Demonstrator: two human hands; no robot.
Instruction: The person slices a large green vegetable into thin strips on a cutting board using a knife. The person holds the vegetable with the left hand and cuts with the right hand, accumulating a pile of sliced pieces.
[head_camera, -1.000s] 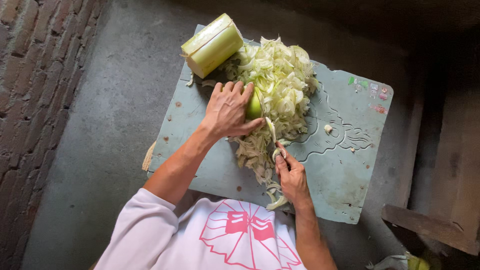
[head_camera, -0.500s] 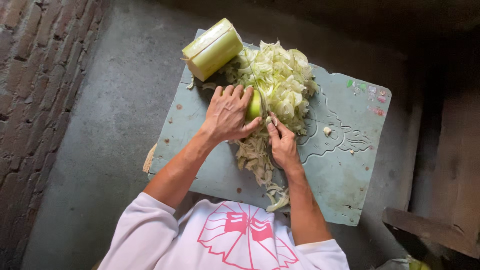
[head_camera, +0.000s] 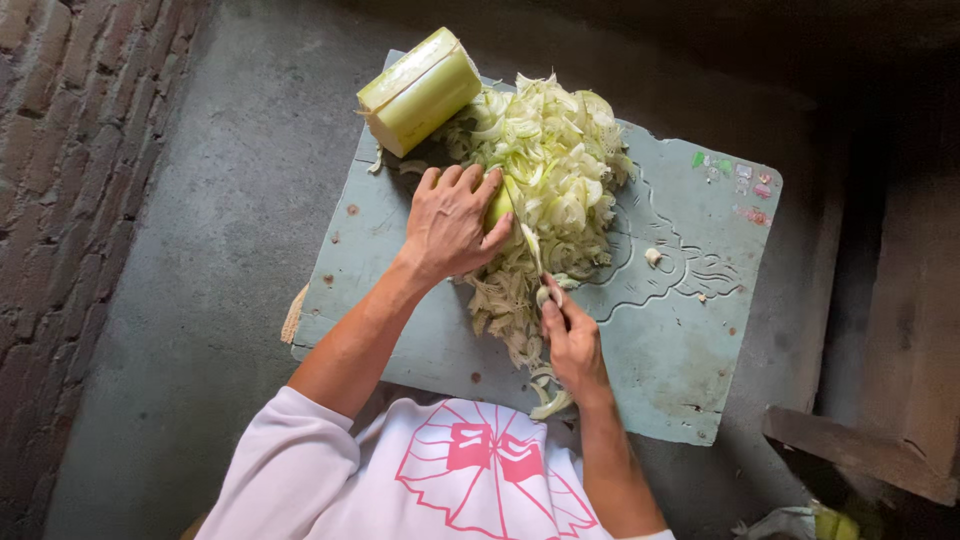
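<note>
left fingers (head_camera: 462, 182) are spreading flat and curling over a pale green stalk piece (head_camera: 499, 204), pinning it down so it is not rolling under the blade; only a small yellow-green edge is showing past the fingertips. the left hand (head_camera: 450, 225) is lying palm-down, wrist angling back toward the body.

right fingers (head_camera: 556, 318) are closing tight around the handle of a knife (head_camera: 533, 255); the handle itself is hidden in the fist. the thin blade is running forward from the right hand (head_camera: 572, 345) to meet the stalk piece just beside the left fingertips, slightly tilted, so the cut is landing close to the holding hand.

the stalk piece is sitting near the middle of the tabletop (head_camera: 680, 330), at the near edge of a heap of shreds (head_camera: 545, 175). the shreds are thin, curly, moist-looking ribbons, whitish to light green, piling loosely and trailing toward the body in a narrow drift.

an uncut block of stalk (head_camera: 420, 92) is lying at the far left corner, well apart from the blade: layered, smooth-skinned, squared cut face, pale green.

the tabletop is a worn blue-green board with a faint scrolled pattern, rust spots and chipped edges, resting over a grey concrete floor (head_camera: 200, 260). a rough brick wall (head_camera: 70, 150) is standing at the left.
</note>
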